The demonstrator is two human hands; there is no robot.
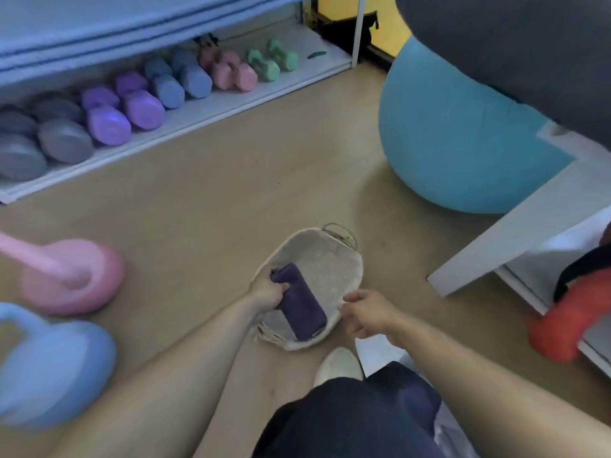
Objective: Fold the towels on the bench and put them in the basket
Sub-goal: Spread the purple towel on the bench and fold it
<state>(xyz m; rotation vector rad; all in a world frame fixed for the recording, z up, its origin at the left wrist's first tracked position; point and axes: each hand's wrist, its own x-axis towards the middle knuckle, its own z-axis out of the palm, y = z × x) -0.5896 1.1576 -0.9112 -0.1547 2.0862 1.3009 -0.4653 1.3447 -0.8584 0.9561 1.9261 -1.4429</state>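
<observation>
Dark shorts and one pale shoe fill the bottom edge of the head view, with both bare forearms reaching forward from them over the floor.

Left hand: fingers curled around the far end of a folded purple towel, gripping it at the left rim of the basket. Right hand: fingers loosely spread, holding nothing, hovering at the basket's right rim; whether a fingertip touches the rim cannot be told.

Towel: a compact oblong bundle lying diagonally inside the basket, its near end toward the near rim. It appears soft, light and limp; the folds would likely slip open if lifted by one corner, so a hold across the whole thickness of the bundle, as the left hand has, seems the safer one. Judged from this, the placing step is nearly complete for this towel.

Basket: a pale woven oval with rope handles, standing on the floor just ahead of the shoe; probably light enough to slide when nudged.

Surroundings: tan smooth flooring; a low white rack of coloured dumbbells along the far left; a pink kettlebell and a blue kettlebell at the left edge; a teal exercise ball at far right beside a white bench. The picture is somewhat blurred.
</observation>
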